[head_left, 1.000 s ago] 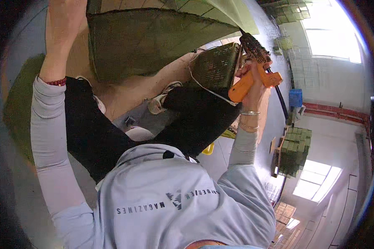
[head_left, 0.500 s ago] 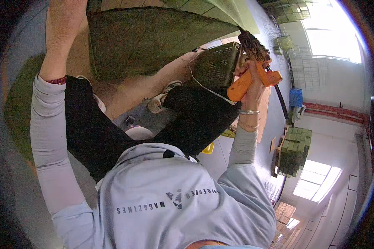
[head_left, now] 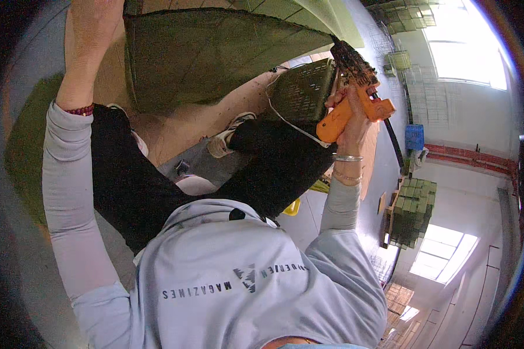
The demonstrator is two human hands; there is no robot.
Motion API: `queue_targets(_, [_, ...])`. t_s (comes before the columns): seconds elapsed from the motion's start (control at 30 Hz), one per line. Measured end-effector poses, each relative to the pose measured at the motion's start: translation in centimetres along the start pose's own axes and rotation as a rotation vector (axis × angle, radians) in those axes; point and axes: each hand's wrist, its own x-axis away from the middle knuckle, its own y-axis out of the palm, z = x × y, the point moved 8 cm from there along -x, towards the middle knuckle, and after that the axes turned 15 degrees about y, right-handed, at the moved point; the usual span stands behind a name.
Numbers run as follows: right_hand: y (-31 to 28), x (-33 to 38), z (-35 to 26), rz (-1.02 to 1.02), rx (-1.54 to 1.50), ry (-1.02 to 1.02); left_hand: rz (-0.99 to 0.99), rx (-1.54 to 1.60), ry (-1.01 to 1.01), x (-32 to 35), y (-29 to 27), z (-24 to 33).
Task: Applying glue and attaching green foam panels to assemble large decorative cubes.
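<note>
Your right hand (head_left: 355, 125) has its fingers clamped on the orange gun (head_left: 334, 123), nozzle (head_left: 353, 64) at the edge of the green mesh (head_left: 221, 64); your left hand's (head_left: 94, 29) grip, cut off, I can't tell; slotted crate (head_left: 300, 93) and white cord (head_left: 300, 131) crowd your right knee (head_left: 273, 148)

Mesh panel (head_left: 215, 64) before me, over the floor sheet (head_left: 183, 132). My left hand (head_left: 93, 35) is by the panel's left edge; glue gun (head_left: 336, 121) in my right hand (head_left: 357, 119), tip at its right corner. Crate (head_left: 301, 90) beyond my right knee, left of the gun. My right shoe (head_left: 221, 145): sheet's near edge. Bin (head_left: 414, 136) well off right.
</note>
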Motion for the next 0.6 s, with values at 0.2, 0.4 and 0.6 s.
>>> queue_targets(0.2, [-0.3,0.2,0.1,0.004,-0.028,0.008,0.045,-0.446,0.284,1.2,3.7,8.9])
queue_targets(0.4, [0.2,0.4,0.3,-0.042,-0.027,0.032,0.077,-0.596,0.276,1.2,3.6,10.3])
queue_targets(0.6, [1.3,1.2,-0.4,-0.048,-0.027,0.01,0.047,-0.624,0.39,0.9,3.5,10.3])
